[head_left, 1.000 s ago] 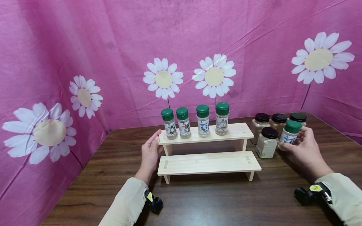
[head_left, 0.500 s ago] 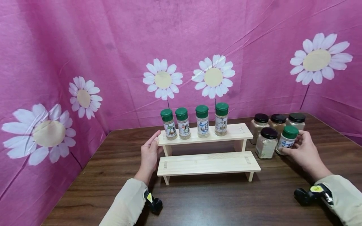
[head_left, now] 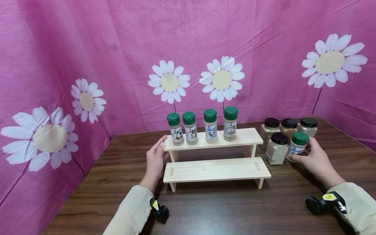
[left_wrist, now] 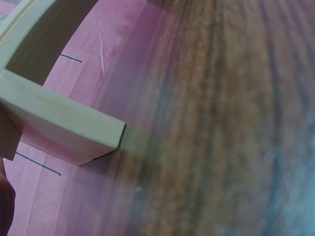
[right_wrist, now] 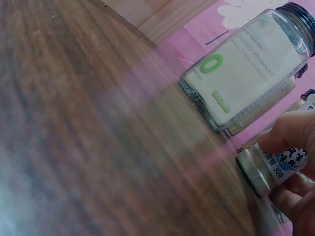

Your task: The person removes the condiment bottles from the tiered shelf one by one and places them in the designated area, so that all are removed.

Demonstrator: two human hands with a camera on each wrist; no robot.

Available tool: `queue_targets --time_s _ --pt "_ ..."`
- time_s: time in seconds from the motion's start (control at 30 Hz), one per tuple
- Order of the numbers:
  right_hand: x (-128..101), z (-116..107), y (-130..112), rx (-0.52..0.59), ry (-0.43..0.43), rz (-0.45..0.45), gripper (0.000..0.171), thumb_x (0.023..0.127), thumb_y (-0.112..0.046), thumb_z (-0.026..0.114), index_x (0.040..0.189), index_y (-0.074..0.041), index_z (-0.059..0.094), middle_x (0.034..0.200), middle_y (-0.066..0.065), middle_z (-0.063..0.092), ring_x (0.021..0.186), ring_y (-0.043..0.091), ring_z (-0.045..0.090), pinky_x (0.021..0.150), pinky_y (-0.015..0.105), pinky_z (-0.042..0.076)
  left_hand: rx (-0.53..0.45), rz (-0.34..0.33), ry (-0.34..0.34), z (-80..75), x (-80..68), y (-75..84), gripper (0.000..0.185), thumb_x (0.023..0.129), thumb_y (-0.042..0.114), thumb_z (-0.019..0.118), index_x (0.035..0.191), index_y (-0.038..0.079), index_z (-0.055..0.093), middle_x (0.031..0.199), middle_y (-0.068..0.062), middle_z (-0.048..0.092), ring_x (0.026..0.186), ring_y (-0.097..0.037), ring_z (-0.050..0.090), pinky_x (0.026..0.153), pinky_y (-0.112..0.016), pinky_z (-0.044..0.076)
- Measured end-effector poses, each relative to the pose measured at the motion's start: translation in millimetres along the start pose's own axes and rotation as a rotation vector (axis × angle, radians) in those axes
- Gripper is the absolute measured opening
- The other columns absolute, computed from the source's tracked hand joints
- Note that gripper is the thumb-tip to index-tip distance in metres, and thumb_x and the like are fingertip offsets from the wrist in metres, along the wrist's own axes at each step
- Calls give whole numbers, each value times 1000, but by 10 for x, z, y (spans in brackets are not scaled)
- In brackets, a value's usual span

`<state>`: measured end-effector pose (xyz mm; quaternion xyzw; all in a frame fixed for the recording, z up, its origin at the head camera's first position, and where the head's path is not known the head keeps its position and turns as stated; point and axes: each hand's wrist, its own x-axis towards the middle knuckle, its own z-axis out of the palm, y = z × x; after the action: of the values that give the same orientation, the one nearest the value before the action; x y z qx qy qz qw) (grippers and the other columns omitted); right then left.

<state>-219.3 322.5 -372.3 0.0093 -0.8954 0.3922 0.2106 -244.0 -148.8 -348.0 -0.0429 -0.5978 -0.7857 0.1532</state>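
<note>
the right hand [head_left: 314,158] gripped a green-capped bottle [head_left: 296,147], thumb and fingers curled round its body, and the bottle stood on the table [head_left: 223,209] just right of a black-lidded jar [head_left: 276,148]. in the right wrist view the fingers [right_wrist: 290,140] wrapped the bottle's label while its base met the wood, close beside that jar [right_wrist: 246,69]. 3 more black-lidded jars [head_left: 289,125] stood in a row behind. the left hand [head_left: 155,160] lay with straight fingers against the left end of the rack's [head_left: 214,169] upper shelf, holding nothing. 4 green-capped bottles [head_left: 202,126] stood upright in a row on that upper shelf; the lower shelf carried nothing. the left wrist view showed only a corner of the rack [left_wrist: 64,130] over the table. a pink cloth [head_left: 117,49] with white daisies hung behind.
</note>
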Motion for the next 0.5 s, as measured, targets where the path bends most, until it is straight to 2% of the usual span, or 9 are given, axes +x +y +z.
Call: queue_targets --time_s 0.2,0.33,0.5 --pt "8 -16 -9 -47 -21 -4 56 71 -4 73 114 10 41 98 33 54 70 -17 36 57 14 35 0 -4 0 10 -3 11 39 95 5 40 131 -7 47 131 -25 49 90 -5 62 80 -23 52" --pt "13 -15 -8 -35 -36 0 57 71 -4 73 115 10 40 97 31 54 70 -16 36 57 14 36 -1 -7 1 9 -5 9 39 94 5 40 131 -6 47 131 -25 49 91 -5 62 80 -23 52" --pt "2 -23 -17 27 -53 28 64 72 0 72 120 14 31 99 31 51 70 -16 39 58 9 38 3 -12 4 8 -4 8 39 94 5 40 131 -7 47 131 -25 49 90 -5 62 80 -24 52"
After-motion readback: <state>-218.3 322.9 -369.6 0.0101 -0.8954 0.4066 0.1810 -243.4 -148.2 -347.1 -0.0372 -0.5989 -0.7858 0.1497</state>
